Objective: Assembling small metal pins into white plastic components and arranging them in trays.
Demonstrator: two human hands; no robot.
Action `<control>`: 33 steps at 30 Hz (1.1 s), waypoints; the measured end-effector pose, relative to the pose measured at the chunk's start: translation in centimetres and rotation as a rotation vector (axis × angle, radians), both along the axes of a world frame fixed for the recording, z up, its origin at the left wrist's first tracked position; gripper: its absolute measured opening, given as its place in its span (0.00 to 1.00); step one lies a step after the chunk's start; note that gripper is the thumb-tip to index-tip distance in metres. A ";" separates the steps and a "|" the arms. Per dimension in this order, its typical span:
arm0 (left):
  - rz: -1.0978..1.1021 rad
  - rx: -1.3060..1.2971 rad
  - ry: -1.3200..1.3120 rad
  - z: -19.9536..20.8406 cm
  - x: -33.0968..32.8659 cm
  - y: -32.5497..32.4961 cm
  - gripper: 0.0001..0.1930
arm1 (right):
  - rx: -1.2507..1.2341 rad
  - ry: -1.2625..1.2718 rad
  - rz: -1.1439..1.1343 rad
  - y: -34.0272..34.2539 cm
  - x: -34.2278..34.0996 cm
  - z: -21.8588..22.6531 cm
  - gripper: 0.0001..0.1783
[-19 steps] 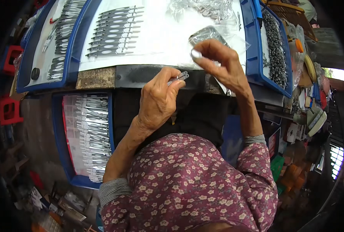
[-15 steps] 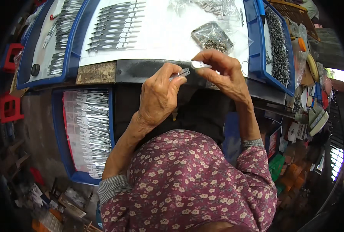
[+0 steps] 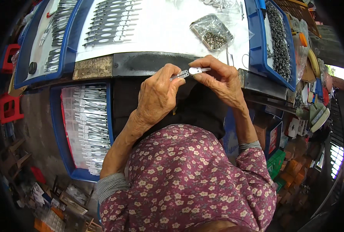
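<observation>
Beside the black-edged table (image 3: 141, 63), a slotted grey strip (image 3: 184, 73) in the pinched fingers of the left hand (image 3: 156, 94) and a white round-headed piece (image 3: 195, 70) in those of the right hand (image 3: 224, 83), apart a moment ago, now sit almost end to end. Small dark holes mark the white head. Beyond lies a clear bag (image 3: 219, 28) of small brownish parts (image 3: 215, 40).
</observation>
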State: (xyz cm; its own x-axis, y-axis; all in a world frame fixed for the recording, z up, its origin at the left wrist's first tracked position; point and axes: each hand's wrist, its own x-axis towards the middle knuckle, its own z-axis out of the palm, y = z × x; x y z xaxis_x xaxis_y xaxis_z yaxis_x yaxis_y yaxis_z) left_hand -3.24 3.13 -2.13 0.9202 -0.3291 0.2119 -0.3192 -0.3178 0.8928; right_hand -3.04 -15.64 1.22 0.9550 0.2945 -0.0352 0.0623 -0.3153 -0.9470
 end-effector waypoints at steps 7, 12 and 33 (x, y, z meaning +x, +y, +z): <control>-0.037 0.038 0.024 -0.2 -0.9 0.3 0.08 | -0.054 -0.007 -0.009 0.1 -1.4 -0.7 0.12; -0.069 0.061 0.031 -0.5 -1.4 0.6 0.08 | -0.056 -0.001 0.001 0.2 -2.3 -1.2 0.12; -0.303 0.184 0.032 -2.4 -6.7 2.6 0.07 | -0.192 0.149 0.228 0.8 -8.2 -3.0 0.12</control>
